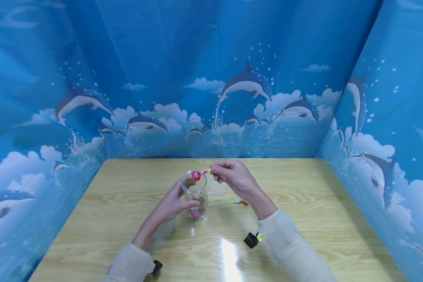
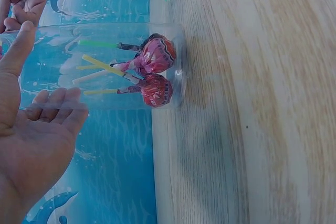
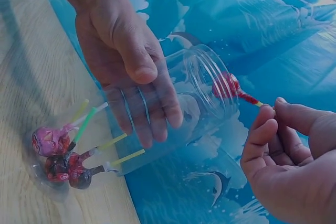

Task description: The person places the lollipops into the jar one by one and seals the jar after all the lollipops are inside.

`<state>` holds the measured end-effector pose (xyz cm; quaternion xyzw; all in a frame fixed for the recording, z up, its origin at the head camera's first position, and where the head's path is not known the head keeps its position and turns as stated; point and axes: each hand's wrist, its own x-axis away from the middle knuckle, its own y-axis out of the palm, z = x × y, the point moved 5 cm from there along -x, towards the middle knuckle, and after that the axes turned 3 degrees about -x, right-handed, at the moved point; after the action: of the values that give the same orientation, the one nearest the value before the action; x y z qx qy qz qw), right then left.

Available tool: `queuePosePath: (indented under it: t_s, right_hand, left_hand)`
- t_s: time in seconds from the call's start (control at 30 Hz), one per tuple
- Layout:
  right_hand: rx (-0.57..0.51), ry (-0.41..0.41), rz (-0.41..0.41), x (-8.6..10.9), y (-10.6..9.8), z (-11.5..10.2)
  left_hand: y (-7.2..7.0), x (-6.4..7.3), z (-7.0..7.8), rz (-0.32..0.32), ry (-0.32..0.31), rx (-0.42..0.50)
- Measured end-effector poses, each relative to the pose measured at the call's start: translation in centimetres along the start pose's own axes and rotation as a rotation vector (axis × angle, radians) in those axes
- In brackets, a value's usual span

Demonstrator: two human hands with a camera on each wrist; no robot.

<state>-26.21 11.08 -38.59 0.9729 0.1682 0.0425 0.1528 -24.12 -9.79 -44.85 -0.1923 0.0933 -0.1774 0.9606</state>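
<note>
One red lollipop in the head view, at the mouth of the clear jar, candy end pointing left, long axis slightly slanted, stick pinched by the right hand; only here, one round lid. Left wrist: jar gripped by the left hand, candies near its base. Right wrist: five sticks inside, pointing mouthward.

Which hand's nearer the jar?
Left: the left hand grips the jar; the right hand is just off its rim, pinching a lollipop by its stick.
</note>
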Motion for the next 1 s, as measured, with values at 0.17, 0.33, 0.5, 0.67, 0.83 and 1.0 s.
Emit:
queuePosePath:
  t_s: [0.17, 0.33, 0.5, 0.67, 0.83, 1.0]
  right_hand:
    - [0.145, -0.022, 0.004, -0.2, 0.7, -0.3]
    - [0.242, -0.050, -0.018, -0.3, 1.5, -0.5]
    - [0.328, -0.073, -0.042, -0.4, 2.2, -0.8]
    - [0.361, -0.094, -0.075, -0.6, 2.5, -0.8]
    - [0.356, -0.093, -0.066, -0.5, 2.1, -1.0]
    - [0.324, -0.063, -0.019, 0.3, 0.2, -0.9]
  left_hand:
    - [0.0, 0.0, 0.1, 0.000, -0.014, 0.012]
    - [0.0, 0.0, 0.1, -0.009, -0.019, 0.022]
    - [0.0, -0.1, 0.0, -0.014, 0.011, 0.017]
    - [0.0, -0.1, -0.1, -0.008, 0.006, 0.019]
    - [0.0, -0.1, 0.0, 0.004, 0.029, 0.006]
    - [0.0, 0.0, 0.1, 0.011, 0.047, -0.002]
